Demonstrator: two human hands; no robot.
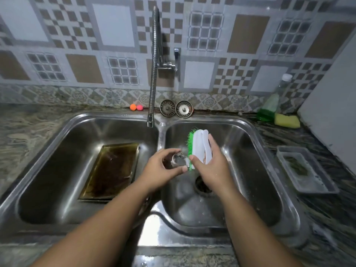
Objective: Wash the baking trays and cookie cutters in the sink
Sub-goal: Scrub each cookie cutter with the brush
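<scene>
Over the right basin of the double stainless-steel sink [154, 234], the left hand [163, 168] pinched a small shiny round metal cookie cutter [179, 160]. The right hand [210, 167] gripped a white-handled, green-bristled scrub brush [198, 143], bristles just beside the cutter. A dark, stained rectangular baking tray [113, 168] lay in the sink's left basin.

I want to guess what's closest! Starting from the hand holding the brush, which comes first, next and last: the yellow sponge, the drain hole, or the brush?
1. Brush: held in the right hand.
2. Drain hole: just below that hand, in the right basin.
3. Yellow sponge: far off on the counter, back right.
</scene>
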